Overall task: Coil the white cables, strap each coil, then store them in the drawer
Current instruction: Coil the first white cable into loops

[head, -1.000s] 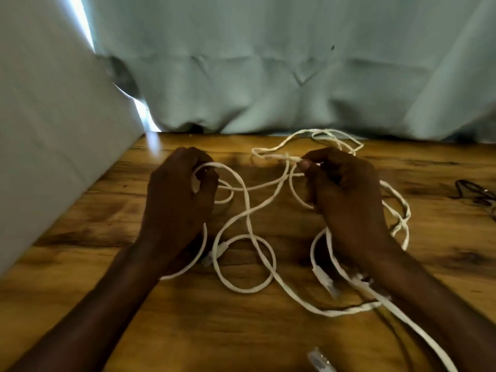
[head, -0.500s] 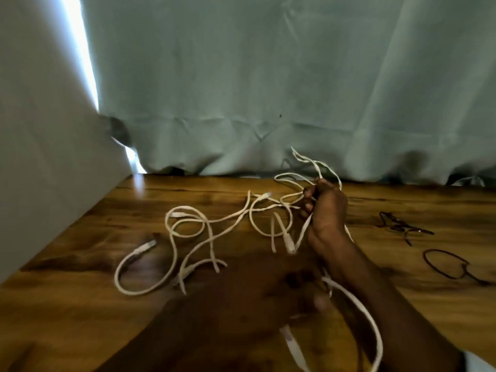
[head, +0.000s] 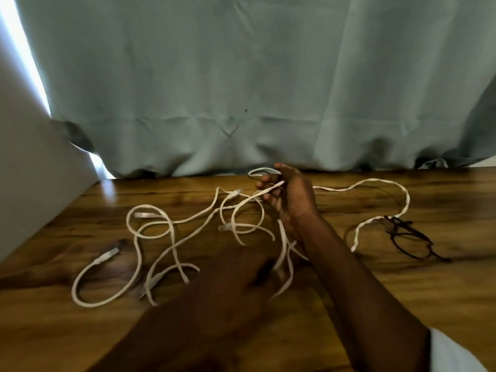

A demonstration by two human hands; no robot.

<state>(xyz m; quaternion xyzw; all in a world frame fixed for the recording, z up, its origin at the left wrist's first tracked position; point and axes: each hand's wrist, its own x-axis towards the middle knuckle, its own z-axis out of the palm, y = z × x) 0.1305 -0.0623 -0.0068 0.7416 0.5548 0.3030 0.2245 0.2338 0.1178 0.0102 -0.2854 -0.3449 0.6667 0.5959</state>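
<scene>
Near the tabletop's [head: 349, 291] far edge, right hand [head: 291, 200] has its grip curled round white cables [head: 171, 237] (loose tangle spread to its left). Left hand [head: 230, 285] is blurred w/ motion, grip can't be told. Black straps [head: 410, 237] lie to the right.

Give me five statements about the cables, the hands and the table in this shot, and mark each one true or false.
1. The right hand holds a strand of the white cables. True.
2. The white cables are already wound into a neat coil. False: they lie in loose tangled loops across the wooden table.
3. Thin black loops lie on the table to the right of the right forearm. True.
4. A strap is fastened round the cables. False: no strap shows on them.
5. The left hand is sharp and plainly open. False: it is blurred, so its grip cannot be told.
</scene>
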